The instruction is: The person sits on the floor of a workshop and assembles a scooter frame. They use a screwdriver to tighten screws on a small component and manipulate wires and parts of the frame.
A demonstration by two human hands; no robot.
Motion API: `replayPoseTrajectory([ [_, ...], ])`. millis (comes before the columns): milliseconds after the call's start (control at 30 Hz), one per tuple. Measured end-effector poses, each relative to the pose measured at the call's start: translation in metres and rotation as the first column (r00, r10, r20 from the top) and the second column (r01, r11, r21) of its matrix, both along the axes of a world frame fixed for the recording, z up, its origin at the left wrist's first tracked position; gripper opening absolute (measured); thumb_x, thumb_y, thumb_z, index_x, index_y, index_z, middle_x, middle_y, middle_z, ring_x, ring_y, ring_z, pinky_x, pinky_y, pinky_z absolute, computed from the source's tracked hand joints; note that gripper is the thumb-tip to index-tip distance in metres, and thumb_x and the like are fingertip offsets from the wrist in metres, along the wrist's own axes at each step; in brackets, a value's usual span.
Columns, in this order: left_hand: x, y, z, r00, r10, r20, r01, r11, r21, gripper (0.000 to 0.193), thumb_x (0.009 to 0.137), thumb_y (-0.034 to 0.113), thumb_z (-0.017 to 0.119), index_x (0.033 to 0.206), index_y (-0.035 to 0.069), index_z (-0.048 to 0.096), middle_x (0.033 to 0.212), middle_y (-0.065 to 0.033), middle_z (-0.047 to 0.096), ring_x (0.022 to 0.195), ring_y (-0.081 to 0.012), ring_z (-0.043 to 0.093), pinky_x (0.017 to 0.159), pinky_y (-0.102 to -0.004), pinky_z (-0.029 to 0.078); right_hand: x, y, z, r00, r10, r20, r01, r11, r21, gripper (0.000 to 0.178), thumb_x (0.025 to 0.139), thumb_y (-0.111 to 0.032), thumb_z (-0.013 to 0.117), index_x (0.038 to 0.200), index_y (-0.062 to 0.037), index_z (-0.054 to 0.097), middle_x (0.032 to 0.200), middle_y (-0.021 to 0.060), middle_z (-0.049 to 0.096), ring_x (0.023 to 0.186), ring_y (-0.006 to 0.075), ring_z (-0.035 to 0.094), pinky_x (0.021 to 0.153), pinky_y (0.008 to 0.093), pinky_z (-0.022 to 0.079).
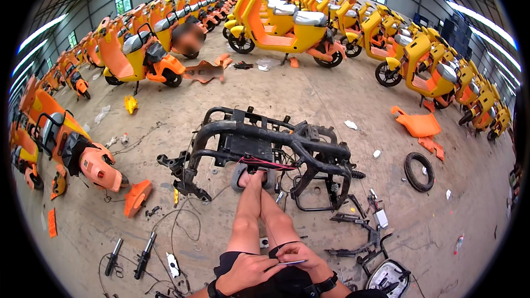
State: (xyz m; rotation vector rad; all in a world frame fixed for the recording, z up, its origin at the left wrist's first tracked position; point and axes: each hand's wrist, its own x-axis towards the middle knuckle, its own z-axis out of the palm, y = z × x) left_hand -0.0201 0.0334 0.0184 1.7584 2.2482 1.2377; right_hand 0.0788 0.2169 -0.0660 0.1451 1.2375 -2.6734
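My left hand (251,273) is closed over my lap, its fingers around a thin pale rod (293,262) that points to the right. Close beside it, my right hand (305,258) is pinched together. Its fingertips meet just above the rod, and what they grip is too small to make out. Beyond my bare legs lies a black scooter frame (243,132) of welded tubes, resting on the floor. Pink-red wires (268,162) run along its near side, by my crossed feet.
Shock absorbers (146,255) and loose cables lie at lower left. To the right are a tyre (419,172), orange panels (417,124), black brackets (356,221) and a white-lined tray (389,277). Rows of yellow and orange scooters (287,30) stand around; a blurred patch covers one spot at back left.
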Motion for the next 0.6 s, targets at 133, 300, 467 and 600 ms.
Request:
replayPoseTrajectory([
  [133,-0.005,-0.001,-0.006,0.998,-0.053,0.019,0.054,0.996,-0.07,0.023,0.086,0.028,0.07,0.077,0.007,0.071,0.06,-0.0053,0.06,0.052,-0.0239,0.06,0.046,-0.0328,0.046,0.01,0.017,-0.017,0.998,0.019,-0.06,-0.028,0.987,-0.159,0.039,0.099,-0.023,0.052,0.115,0.0109,0.061,0.089,0.0097,0.068,0.074,0.0106,0.06,0.064,0.0194,0.044],
  [300,-0.007,-0.002,-0.002,0.998,-0.059,0.018,0.061,0.992,-0.11,0.025,0.087,0.029,0.068,0.074,0.008,0.069,0.06,-0.0057,0.06,0.053,-0.0247,0.06,0.047,-0.0333,0.046,0.031,0.03,-0.008,0.998,0.03,0.06,-0.035,0.996,0.088,0.039,0.091,-0.023,0.064,0.11,0.011,0.065,0.088,0.0166,0.07,0.062,0.009,0.055,0.058,0.0198,0.041],
  [467,-0.009,-0.002,-0.001,0.998,-0.061,0.007,0.062,0.986,-0.153,0.024,0.084,0.028,0.071,0.073,0.006,0.071,0.057,-0.0074,0.06,0.052,-0.0251,0.061,0.047,-0.0338,0.045,0.031,0.022,0.017,0.998,0.011,0.057,-0.03,0.942,0.334,0.022,0.091,-0.005,0.063,0.109,0.0061,0.068,0.084,0.0115,0.071,0.069,0.0099,0.061,0.059,0.0202,0.042],
  [600,-0.012,-0.003,-0.006,0.994,-0.108,-0.012,0.104,0.98,-0.171,0.024,0.082,0.026,0.074,0.072,0.005,0.072,0.056,-0.009,0.06,0.053,-0.0262,0.062,0.049,-0.035,0.046,0.028,0.023,0.029,0.992,0.055,0.11,-0.091,0.93,0.357,0.022,0.095,-0.008,0.06,0.111,0.0042,0.068,0.08,0.0062,0.069,0.073,0.0089,0.061,0.066,0.021,0.044],
])
